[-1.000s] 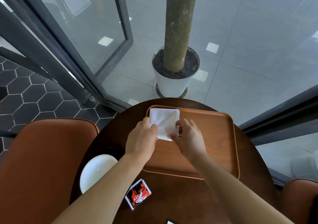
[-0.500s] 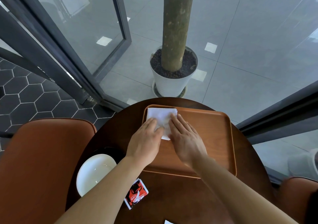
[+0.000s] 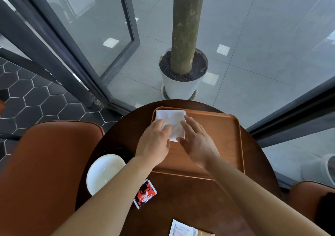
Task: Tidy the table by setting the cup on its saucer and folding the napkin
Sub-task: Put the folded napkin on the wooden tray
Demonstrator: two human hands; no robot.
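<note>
A white napkin (image 3: 172, 121), folded into a small rectangle, lies flat in the far left corner of the brown tray (image 3: 221, 145). My left hand (image 3: 154, 141) rests flat on its near left part with straight fingers. My right hand (image 3: 196, 139) lies flat beside the napkin's right edge, fingers straight, thumb near its near corner. A white cup (image 3: 104, 172), seen from above, sits at the table's left edge on a dark saucer (image 3: 123, 154), partly hidden by my left forearm.
The round dark wooden table (image 3: 181, 208) carries a red and black sachet (image 3: 145, 196) and a white and tan packet (image 3: 188, 230) at the near edge. Orange chairs (image 3: 45, 163) stand left and right. A potted tree trunk (image 3: 183, 76) stands beyond the glass.
Both hands went from pinching the napkin's near edge to lying flat. The right hand has slid off the napkin to its right side, and the napkin lies smoother.
</note>
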